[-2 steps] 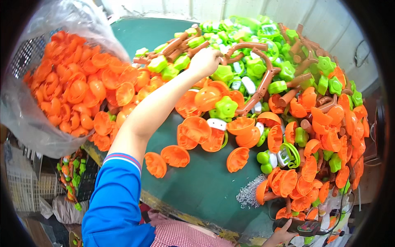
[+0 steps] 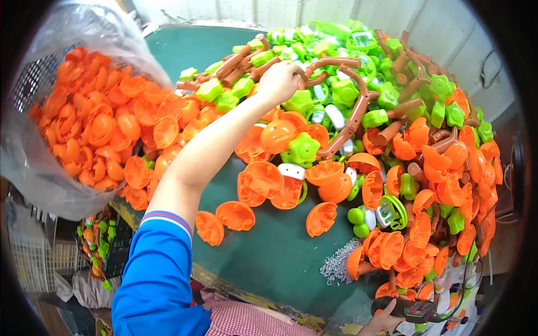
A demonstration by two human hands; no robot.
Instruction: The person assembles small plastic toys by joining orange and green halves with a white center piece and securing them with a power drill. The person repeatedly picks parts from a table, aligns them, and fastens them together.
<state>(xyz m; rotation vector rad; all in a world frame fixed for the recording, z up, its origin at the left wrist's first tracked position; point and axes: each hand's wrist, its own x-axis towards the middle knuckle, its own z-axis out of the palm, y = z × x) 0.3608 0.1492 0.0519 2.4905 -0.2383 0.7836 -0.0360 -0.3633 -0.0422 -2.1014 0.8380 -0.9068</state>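
No lettering, numbers, labels or signs can be read, whether on the orange plastic half-shells, the brown branch-shaped plastic tubes or the black handheld tool.

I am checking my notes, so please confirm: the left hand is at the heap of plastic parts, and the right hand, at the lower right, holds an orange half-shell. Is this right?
Not quite: the head view shows the right hand holding a black tool, not an orange half-shell. The left hand is at the heap of plastic parts.
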